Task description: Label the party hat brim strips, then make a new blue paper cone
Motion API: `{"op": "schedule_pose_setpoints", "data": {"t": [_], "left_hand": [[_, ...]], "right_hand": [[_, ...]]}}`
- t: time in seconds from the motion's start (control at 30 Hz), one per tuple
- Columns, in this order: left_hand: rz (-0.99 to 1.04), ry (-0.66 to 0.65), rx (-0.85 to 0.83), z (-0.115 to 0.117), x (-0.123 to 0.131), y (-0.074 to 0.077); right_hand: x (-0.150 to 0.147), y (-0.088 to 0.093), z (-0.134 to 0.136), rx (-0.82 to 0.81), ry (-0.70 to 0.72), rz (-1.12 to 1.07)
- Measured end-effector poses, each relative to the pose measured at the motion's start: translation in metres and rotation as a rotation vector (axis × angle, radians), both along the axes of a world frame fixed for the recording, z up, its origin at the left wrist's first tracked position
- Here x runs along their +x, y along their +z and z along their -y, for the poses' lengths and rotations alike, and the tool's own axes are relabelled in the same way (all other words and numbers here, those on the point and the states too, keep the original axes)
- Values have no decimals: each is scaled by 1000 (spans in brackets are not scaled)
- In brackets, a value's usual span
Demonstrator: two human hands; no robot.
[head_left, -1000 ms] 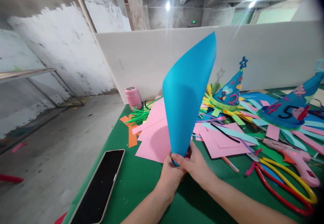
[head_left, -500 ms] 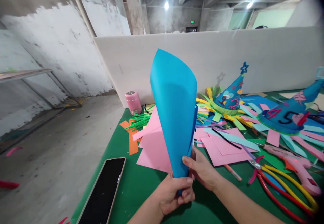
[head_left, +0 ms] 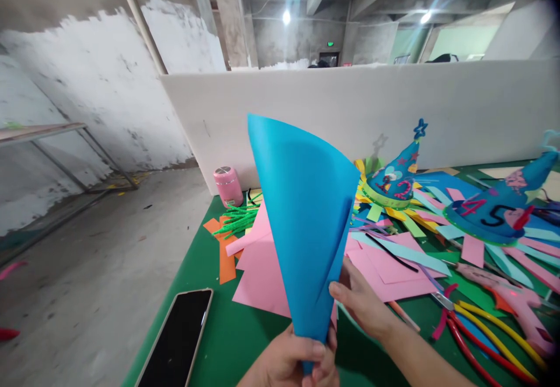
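I hold a blue sheet of paper rolled into a cone [head_left: 304, 223], point down, over the green table [head_left: 227, 340]. My left hand [head_left: 289, 363] is wrapped round the cone's tip at the bottom of the view. My right hand [head_left: 363, 302] pinches the overlapping edge on the cone's right side, a little above the tip. Pink paper sheets [head_left: 262, 270] lie on the table right behind the cone.
A black phone [head_left: 177, 340] lies at the table's left edge. A pink canister [head_left: 227, 185], green pipe cleaners [head_left: 236, 220], two decorated blue party hats [head_left: 396, 171] [head_left: 503, 203], a pink glue gun [head_left: 511, 299] and scissors [head_left: 485, 334] lie around. A white partition [head_left: 394, 107] backs the table.
The cone has been rolled tighter and lowered toward me, its open end turning. My left hand slid down round the tip; my right hand shifted to the seam.
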State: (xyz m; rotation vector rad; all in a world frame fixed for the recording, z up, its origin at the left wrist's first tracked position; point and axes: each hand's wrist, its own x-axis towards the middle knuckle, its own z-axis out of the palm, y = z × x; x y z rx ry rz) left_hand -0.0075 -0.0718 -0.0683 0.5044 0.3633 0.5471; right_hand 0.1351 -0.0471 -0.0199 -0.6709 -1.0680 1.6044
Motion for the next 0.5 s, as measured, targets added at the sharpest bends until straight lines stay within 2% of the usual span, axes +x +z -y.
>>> {"op": "schedule_pose_setpoints", "data": {"t": [0.07, 0.17, 0.23, 0.4, 0.5], "left_hand": [[22, -44, -3, 0, -1, -1], [-2, -18, 27, -1, 2, -2], [-43, 57, 55, -2, 5, 0], [-279, 418, 166, -7, 9, 12], [-363, 438, 175, -10, 5, 13]], "right_hand": [[3, 2, -2, -29, 10, -3], [2, 1, -1, -94, -13, 21], [0, -1, 0, -106, -61, 29], [-9, 3, 4, -130, -132, 99], [-15, 4, 6, -112, -202, 119]]}}
